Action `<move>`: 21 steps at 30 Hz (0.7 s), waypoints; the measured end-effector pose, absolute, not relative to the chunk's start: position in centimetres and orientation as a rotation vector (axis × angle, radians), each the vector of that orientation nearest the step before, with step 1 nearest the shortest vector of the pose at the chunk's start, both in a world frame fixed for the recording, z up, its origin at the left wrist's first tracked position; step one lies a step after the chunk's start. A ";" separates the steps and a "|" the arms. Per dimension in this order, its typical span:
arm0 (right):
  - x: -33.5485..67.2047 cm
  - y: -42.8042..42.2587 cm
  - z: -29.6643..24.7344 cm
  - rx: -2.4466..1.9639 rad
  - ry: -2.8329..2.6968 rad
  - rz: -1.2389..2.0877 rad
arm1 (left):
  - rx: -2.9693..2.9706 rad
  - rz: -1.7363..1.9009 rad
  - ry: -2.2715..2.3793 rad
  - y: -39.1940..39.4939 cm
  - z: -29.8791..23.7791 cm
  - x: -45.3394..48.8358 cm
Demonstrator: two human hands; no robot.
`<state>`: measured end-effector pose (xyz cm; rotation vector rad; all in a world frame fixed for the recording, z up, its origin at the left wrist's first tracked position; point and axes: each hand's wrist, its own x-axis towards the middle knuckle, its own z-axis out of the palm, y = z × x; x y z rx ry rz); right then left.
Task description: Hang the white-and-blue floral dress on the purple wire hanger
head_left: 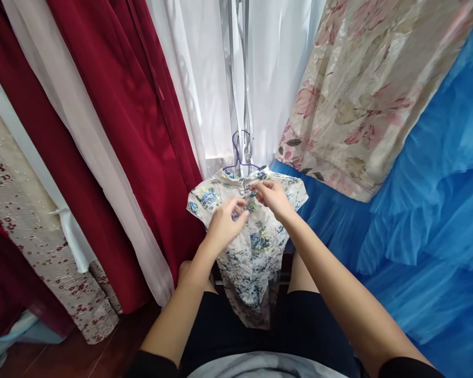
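A white dress (260, 257) with blue flowers and cap sleeves hangs in front of me from a thin purple hanger (238, 157). A slit with a small fastening runs down from its neckline. Over the chest of the dress, my left hand (227, 218) is open, its thumb and curved fingers apart with nothing visible between them; its fingertips are slightly blurred. My right hand (274, 198) is higher, just below the collar and beside the slit. Its fingers are bent together in a pinch, and whatever they may hold is hidden.
Dark red dresses (114, 100) and pale ones hang to the left. White fabric (276, 68) and grey ribbons (233, 79) are behind the hanger. On the right hang a pink-flowered skirt (350, 105) and blue tulle (429, 226). Reddish-brown floor (114, 352) shows below left.
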<state>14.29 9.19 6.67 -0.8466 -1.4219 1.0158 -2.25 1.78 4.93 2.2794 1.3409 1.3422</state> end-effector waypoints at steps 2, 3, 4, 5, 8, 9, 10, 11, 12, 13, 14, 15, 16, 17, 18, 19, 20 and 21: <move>14.2 10.1 6.3 -0.886 -1.483 0.974 | 2.315 1.595 1.444 4.3 6.8 -2.6; 14.0 10.5 6.2 -0.908 -1.506 0.952 | 2.359 1.628 1.472 5.7 7.6 -2.8; 13.7 10.9 6.1 -0.933 -1.524 0.925 | 2.416 1.600 1.481 6.9 8.2 -3.0; 13.4 11.1 6.1 -0.954 -1.535 0.895 | 2.465 1.540 1.473 8.1 8.6 -3.2; 12.2 11.5 6.5 -0.931 -1.532 0.849 | 2.486 1.427 1.414 9.9 8.9 -3.6; 11.8 11.4 6.6 -0.889 -1.512 0.859 | 2.474 1.436 1.394 9.9 8.9 -3.5; 11.5 11.3 6.8 -0.837 -1.486 0.874 | 2.467 1.457 1.374 9.7 8.8 -3.5; 11.2 11.2 6.8 -0.784 -1.458 0.887 | 2.468 1.481 1.355 9.4 8.7 -3.4; 11.0 11.0 6.8 -0.740 -1.435 0.892 | 2.472 1.510 1.336 9.0 8.7 -3.3; 10.9 10.9 6.6 -0.713 -1.424 0.889 | 2.464 1.553 1.321 8.6 8.8 -3.3; 10.9 10.8 6.4 -0.711 -1.427 0.878 | 2.434 1.617 1.310 8.3 8.9 -3.4; 11.0 10.8 6.0 -0.733 -1.442 0.861 | 2.378 1.707 1.304 8.3 9.1 -3.7; 11.1 10.8 5.5 -0.771 -1.463 0.845 | 2.298 1.815 1.304 8.4 9.4 -4.2; 11.3 10.7 5.0 -0.813 -1.485 0.830 | 2.193 1.939 1.310 8.7 9.5 -5.0; 11.5 10.6 4.5 -0.847 -1.504 0.820 | 2.070 2.067 1.318 9.3 9.6 -6.2; 11.7 10.5 4.0 -0.868 -1.518 0.818 | 1.927 2.195 1.325 10.0 9.6 -7.5; 11.9 10.3 3.5 -0.872 -1.532 0.825 | 1.764 2.313 1.324 10.7 9.3 -9.1; 12.0 10.1 3.2 -0.866 -1.548 0.836 | 1.590 2.395 1.305 11.5 8.9 -10.6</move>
